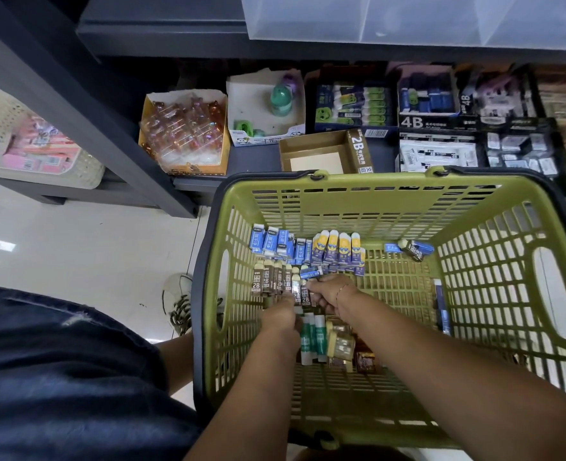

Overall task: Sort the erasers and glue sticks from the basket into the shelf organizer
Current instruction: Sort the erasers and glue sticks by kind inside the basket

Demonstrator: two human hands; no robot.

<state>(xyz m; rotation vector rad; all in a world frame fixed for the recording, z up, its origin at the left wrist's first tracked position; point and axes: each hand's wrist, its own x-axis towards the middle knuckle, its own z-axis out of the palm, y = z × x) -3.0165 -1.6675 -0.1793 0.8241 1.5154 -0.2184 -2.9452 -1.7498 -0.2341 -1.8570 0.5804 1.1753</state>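
Left hand (280, 316), right hand (329, 291) (fingers curled) pinch 2B erasers (300, 294).

Bright, floor glare, wide-angle edge warping

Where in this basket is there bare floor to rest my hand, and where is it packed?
Bare basket floor lies middle-right, between the yellow-topped packs and the blue packs at the right wall, and along the near wall. The left half is crowded: blue erasers, brown 2B erasers, green glue sticks, left hand, right hand.
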